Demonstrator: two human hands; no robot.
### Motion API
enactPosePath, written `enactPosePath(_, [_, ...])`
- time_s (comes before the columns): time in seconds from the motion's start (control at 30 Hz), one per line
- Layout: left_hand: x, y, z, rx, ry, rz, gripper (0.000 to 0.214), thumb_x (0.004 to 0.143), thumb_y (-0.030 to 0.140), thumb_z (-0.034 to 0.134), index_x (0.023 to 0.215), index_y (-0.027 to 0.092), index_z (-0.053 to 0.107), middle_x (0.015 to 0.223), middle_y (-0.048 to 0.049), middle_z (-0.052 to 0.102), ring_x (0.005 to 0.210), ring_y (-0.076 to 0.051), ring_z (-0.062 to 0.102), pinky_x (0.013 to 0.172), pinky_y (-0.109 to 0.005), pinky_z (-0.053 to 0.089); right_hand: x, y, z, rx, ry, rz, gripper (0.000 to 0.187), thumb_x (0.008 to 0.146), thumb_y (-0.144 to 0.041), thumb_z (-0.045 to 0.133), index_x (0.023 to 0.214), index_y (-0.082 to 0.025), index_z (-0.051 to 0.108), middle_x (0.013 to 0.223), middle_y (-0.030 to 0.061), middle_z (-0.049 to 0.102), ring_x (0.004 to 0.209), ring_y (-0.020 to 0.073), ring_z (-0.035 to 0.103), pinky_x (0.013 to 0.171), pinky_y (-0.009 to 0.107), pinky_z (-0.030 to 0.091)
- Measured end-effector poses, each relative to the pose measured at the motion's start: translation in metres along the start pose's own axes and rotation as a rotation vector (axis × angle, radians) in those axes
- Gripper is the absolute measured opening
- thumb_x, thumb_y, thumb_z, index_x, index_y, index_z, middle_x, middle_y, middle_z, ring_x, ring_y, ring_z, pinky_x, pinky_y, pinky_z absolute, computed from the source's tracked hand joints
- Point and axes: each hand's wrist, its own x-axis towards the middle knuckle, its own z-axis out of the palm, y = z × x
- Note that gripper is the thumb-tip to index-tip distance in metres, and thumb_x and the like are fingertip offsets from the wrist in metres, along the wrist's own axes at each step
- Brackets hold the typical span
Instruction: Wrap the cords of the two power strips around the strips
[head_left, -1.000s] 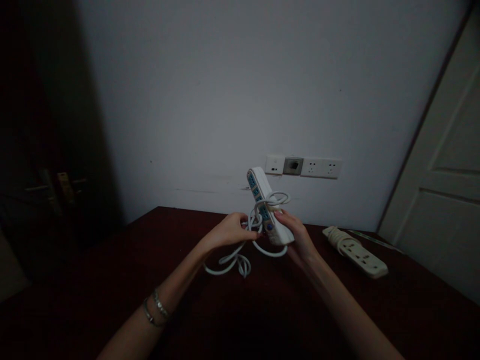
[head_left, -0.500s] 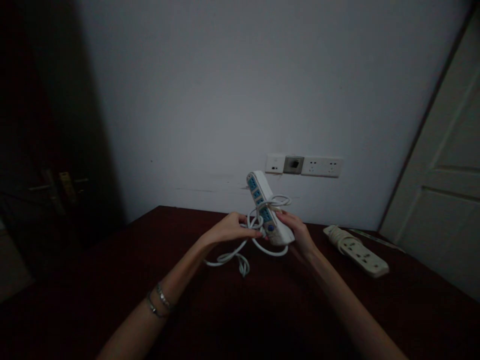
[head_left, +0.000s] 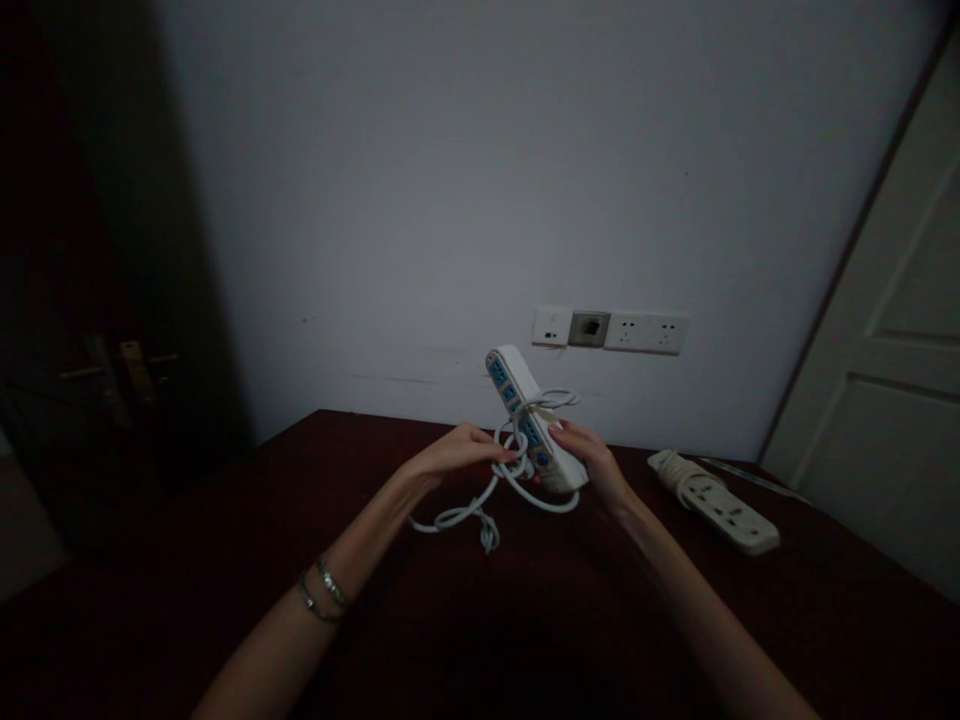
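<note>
A white power strip (head_left: 532, 415) with blue sockets is tilted above the dark red table. My right hand (head_left: 592, 460) is closed around its lower end, thumb along the side. Its white cord (head_left: 459, 517) loops over the middle of the strip and hangs in tangled coils on the left. My left hand (head_left: 469, 447) pinches the cord close beside the strip; some of its fingertips are hidden behind the loops.
On the right of the table (head_left: 360, 450) lies a second power strip (head_left: 724, 508), its cord wound round one end. Behind it is a thin flat strip (head_left: 750, 478). Wall sockets (head_left: 626, 332) sit above the table's back edge. Doors stand at both sides.
The power strip has tipped slightly to the left in my right hand. The fingers of my left hand have shifted a little up and left on the cord.
</note>
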Motion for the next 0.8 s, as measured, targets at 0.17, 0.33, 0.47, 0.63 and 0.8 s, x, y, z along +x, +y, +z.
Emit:
enactPosePath(0.17, [0.006, -0.01, -0.005, -0.088, -0.014, 0.032, 0.019, 0.062, 0.031, 0.071, 0.066, 0.013, 0.072, 0.067, -0.0046, 0.069, 0.064, -0.014, 0.057, 0.076, -0.028, 0.04, 0.0, 0.001, -0.001, 0.085, -0.008, -0.003, 0.032, 0.065, -0.037, 0.071, 0.085, -0.012, 0.067, 0.068, 0.0077, 0.069, 0.047, 0.0172, 0.06, 0.042, 0.029, 0.052])
enactPosePath(0.33, [0.009, -0.016, -0.009, -0.062, -0.032, 0.031, 0.023, 0.061, 0.034, 0.07, 0.066, 0.011, 0.071, 0.066, -0.0056, 0.066, 0.063, -0.014, 0.055, 0.07, -0.028, 0.039, -0.001, 0.002, 0.001, 0.144, -0.03, 0.022, 0.028, 0.066, -0.035, 0.07, 0.083, -0.012, 0.067, 0.071, 0.0088, 0.069, 0.051, 0.0177, 0.061, 0.042, 0.029, 0.052])
enactPosePath(0.47, [0.008, -0.012, -0.007, -0.066, -0.012, 0.054, 0.024, 0.06, 0.035, 0.072, 0.059, 0.011, 0.067, 0.059, -0.0039, 0.062, 0.056, -0.011, 0.049, 0.061, -0.026, 0.036, -0.001, 0.005, 0.002, 0.093, -0.053, 0.02, 0.031, 0.068, -0.037, 0.07, 0.085, -0.012, 0.067, 0.07, 0.0082, 0.069, 0.049, 0.0161, 0.059, 0.041, 0.028, 0.052])
enactPosePath(0.63, [0.006, -0.011, -0.006, -0.167, -0.009, 0.074, 0.024, 0.061, 0.033, 0.072, 0.062, 0.01, 0.068, 0.063, -0.0057, 0.063, 0.059, -0.012, 0.052, 0.063, -0.027, 0.038, -0.002, 0.009, 0.005, 0.088, -0.039, -0.025, 0.03, 0.068, -0.037, 0.071, 0.084, -0.013, 0.067, 0.075, 0.0092, 0.07, 0.052, 0.0172, 0.061, 0.042, 0.027, 0.052])
enactPosePath(0.8, [0.004, -0.013, -0.008, -0.35, -0.092, 0.069, 0.022, 0.058, 0.028, 0.072, 0.066, 0.008, 0.067, 0.067, -0.0078, 0.064, 0.06, -0.014, 0.055, 0.07, -0.031, 0.041, -0.004, 0.008, 0.008, 0.146, -0.055, -0.005, 0.027, 0.071, -0.037, 0.066, 0.085, -0.014, 0.067, 0.081, 0.0104, 0.071, 0.062, 0.0209, 0.065, 0.046, 0.029, 0.054])
